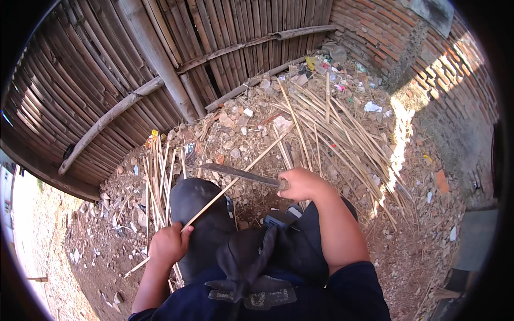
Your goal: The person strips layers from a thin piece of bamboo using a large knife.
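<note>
A long, pale bamboo strip slants from the lower left up across my knees, and my left hand is closed around its lower part. My right hand grips the handle of a machete, whose dark blade points left. Blade and strip cross just beyond my knees; whether they touch I cannot tell. Beside my left knee lies a bundle of bamboo strips, close to my left hand. A larger heap of bamboo strips spreads over the ground ahead and to the right.
A bamboo wall with thick poles closes off the far left. On the right stands a brick wall. Stones, broken brick and litter cover the dirt ground between them. A dark device sits between my legs.
</note>
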Available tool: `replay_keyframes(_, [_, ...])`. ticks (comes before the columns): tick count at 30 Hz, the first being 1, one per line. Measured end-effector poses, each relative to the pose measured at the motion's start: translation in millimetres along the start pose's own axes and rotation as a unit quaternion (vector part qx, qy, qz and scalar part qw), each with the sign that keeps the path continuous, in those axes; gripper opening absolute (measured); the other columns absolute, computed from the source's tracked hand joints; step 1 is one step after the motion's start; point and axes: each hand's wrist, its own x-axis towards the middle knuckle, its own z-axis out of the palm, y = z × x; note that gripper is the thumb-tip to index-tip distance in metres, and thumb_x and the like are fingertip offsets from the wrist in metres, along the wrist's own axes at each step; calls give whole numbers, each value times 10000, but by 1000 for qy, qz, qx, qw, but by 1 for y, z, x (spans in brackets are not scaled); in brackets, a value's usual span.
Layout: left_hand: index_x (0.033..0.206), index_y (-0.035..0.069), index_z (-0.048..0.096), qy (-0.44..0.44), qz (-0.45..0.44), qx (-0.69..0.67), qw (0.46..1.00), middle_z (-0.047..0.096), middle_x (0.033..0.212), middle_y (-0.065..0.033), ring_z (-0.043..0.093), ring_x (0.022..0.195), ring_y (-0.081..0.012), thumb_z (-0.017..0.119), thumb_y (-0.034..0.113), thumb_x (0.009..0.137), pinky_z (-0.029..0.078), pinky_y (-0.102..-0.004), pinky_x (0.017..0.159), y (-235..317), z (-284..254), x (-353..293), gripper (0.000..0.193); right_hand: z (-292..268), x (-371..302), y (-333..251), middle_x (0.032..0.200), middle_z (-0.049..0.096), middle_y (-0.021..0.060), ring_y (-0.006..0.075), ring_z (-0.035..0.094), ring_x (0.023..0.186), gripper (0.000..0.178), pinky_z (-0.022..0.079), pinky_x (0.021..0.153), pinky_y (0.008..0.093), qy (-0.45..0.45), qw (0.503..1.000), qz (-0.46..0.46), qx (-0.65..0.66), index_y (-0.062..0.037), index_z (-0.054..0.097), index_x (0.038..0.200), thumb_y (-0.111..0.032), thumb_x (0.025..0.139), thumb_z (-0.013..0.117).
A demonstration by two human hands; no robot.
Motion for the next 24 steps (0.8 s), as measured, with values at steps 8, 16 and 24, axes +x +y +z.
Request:
replay_keyframes(8, [863, 27, 609, 6, -4, 11, 1000, 672, 760, -263, 668, 773, -492, 559, 452, 1024, 516, -592, 696, 1, -1, 1, 457, -8, 19, 22, 1220, 698, 238, 387, 659, 1161, 571, 521, 1010, 435, 16, 998, 64, -13, -41, 670, 1276, -371, 820, 762])
replay_keyframes(16, [876, 32, 618, -18, 22, -7, 1000, 682, 780, -257, 673, 782, -490, 554, 481, 1022, 527, -585, 716, -13, 2, 5, 476, -6, 13, 16, 1190, 699, 260, 392, 672, 1132, 578, 531, 968, 432, -15, 998, -3, 63, -12, 689, 1234, -366, 790, 794])
replay_keyframes(24, [869, 28, 622, -36, 10, 2, 999, 674, 778, -262, 666, 811, -496, 554, 458, 1027, 515, -586, 737, -6, -3, 6, 463, 3, 9, 13, 1220, 697, 252, 395, 665, 1146, 636, 522, 1001, 441, 2, 1000, 7, 15, -11, 644, 1323, -360, 806, 768])
